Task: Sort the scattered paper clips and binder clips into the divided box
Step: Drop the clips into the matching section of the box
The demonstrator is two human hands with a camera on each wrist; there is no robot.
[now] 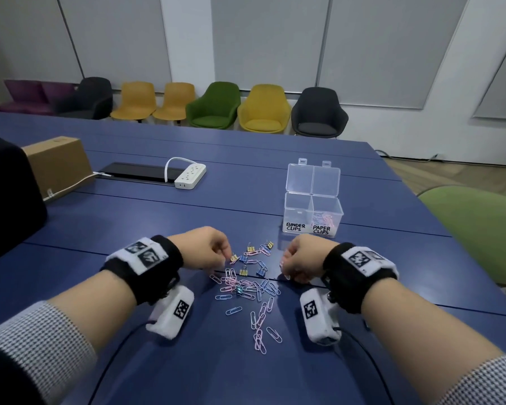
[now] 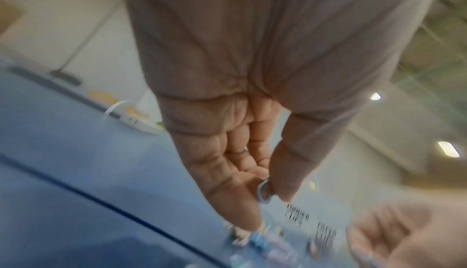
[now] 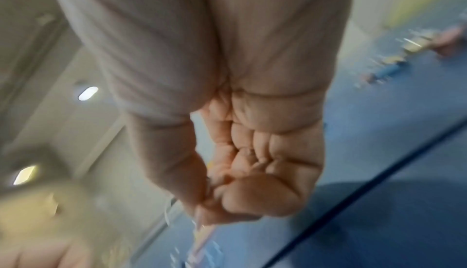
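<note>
Pink and blue paper clips [image 1: 246,287] lie scattered on the blue table [image 1: 158,223], with several small binder clips among them, one yellow [image 1: 233,258] and one blue [image 1: 261,271]. My left hand [image 1: 218,254] hovers at the pile's left edge. In the left wrist view, thumb and finger pinch a grey-blue wire clip [image 2: 264,192]. My right hand [image 1: 288,266] is curled at the pile's right edge. A thin pink paper clip [image 3: 202,232] seems pinched at its fingertips, though blurred. The clear divided box [image 1: 297,206] stands open behind, and its PAPER CLIPS side holds several clips.
A white power strip [image 1: 190,176] and a cardboard box [image 1: 57,165] sit at the back left. A dark bulky object [image 1: 9,194] stands at the left edge. A green chair [image 1: 479,229] is by the table's right side.
</note>
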